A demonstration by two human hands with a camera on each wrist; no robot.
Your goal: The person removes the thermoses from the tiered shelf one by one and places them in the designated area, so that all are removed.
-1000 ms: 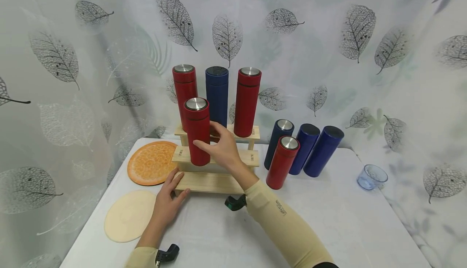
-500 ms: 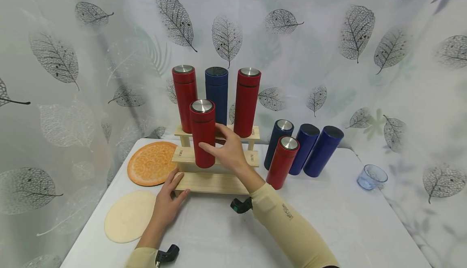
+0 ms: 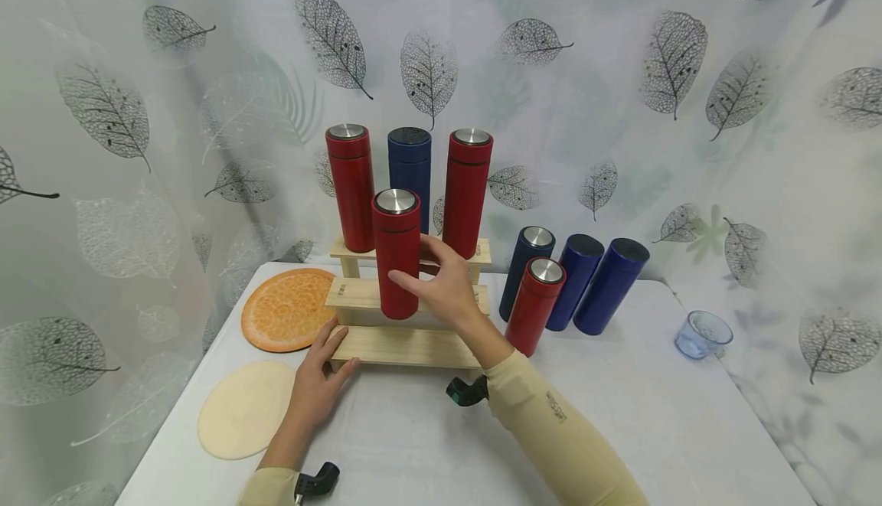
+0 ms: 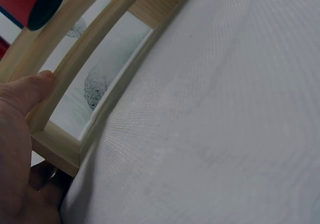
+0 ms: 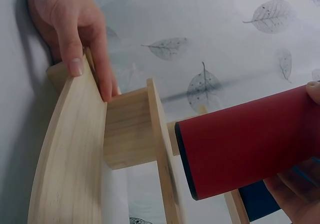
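- Red flask point(image 3: 394, 249): upright, held above the middle shelf of the rack point(image 3: 403, 345), its base apart from the wood; steel-topped lid on, contents hidden.
- Right hand point(image 3: 448, 284): pinching that flask between thumb and fingers from its right side.
- Left hand point(image 3: 320, 376): gripping the left end of the rack's bottom shelf, thumb at the front edge, fingers at the back.
- Top shelf: left flask point(image 3: 353, 192), red, at the left end; middle flask point(image 3: 409, 165), blue, partly hidden; right flask point(image 3: 468, 192), red, near the right end. All lidded.
- Since a second ago the red flask has shifted right, from before the left flask to before the middle one; the left hand has stayed put.
- Tabletop point(image 3: 661, 414): four flasks point(image 3: 534, 311), one red and three blue, clustered right of the rack; glass point(image 3: 701, 335) at the right edge; orange mat point(image 3: 288, 311) by the back left corner; cream mat point(image 3: 244, 410) along the left edge.
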